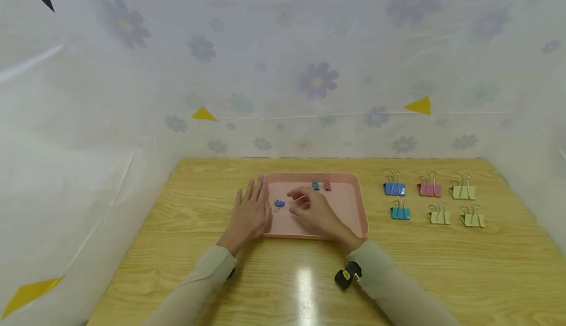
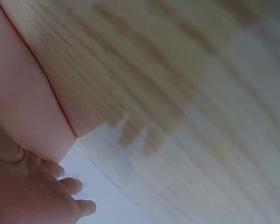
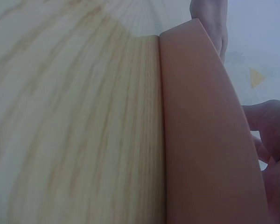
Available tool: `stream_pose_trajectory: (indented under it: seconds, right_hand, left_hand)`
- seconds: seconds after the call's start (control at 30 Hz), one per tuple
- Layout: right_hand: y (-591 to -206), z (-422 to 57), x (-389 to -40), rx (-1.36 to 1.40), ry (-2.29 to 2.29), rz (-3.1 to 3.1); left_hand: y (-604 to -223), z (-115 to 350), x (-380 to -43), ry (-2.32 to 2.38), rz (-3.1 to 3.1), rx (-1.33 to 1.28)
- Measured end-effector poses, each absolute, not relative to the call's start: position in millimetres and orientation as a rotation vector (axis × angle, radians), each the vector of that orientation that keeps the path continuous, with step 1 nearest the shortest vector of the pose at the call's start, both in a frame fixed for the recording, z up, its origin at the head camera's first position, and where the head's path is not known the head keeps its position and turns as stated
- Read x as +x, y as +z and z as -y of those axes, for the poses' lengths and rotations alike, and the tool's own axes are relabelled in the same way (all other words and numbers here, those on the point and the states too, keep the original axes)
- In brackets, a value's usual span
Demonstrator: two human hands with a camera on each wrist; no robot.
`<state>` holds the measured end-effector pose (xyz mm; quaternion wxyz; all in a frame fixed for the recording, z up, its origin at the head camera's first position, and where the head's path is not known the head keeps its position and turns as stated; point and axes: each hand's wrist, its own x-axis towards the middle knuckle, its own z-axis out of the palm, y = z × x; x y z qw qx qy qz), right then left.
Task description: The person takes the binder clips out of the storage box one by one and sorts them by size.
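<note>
A pink tray (image 1: 360,203) lies on the table, holding a small blue binder clip (image 1: 279,203), a small teal binder clip (image 1: 316,186) and a small pink binder clip (image 1: 327,187). Along the tray's left rim rests my left hand (image 1: 249,215), fingers straight and pointing away from me; the left wrist view shows its fingers past the tray's corner. Over the tray is my right hand (image 1: 314,210), its fingers loosely bent, thumb and forefinger apart, with nothing visible between them. The small blue clip lies just left of its fingertips.
Right of the tray, larger binder clips stand in two rows: blue (image 1: 394,189), pink (image 1: 429,190) and pale yellow (image 1: 462,192) behind, teal (image 1: 400,213) and two pale yellow ones in front. A flowered white sheet (image 1: 283,70) encloses the wooden table (image 1: 265,281).
</note>
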<state>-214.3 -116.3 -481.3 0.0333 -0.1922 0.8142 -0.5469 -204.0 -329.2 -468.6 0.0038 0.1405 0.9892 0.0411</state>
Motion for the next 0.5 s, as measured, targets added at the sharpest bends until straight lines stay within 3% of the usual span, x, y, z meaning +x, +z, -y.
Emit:
stream_pose_trajectory:
  seconds: [0.5]
  right_hand:
    - [-496.4, 145.7, -225.2, -0.64, -1.428, -2.685]
  left_hand:
    - [-469.4, 330.3, -202.1, 0.189, -3.087, 0.446]
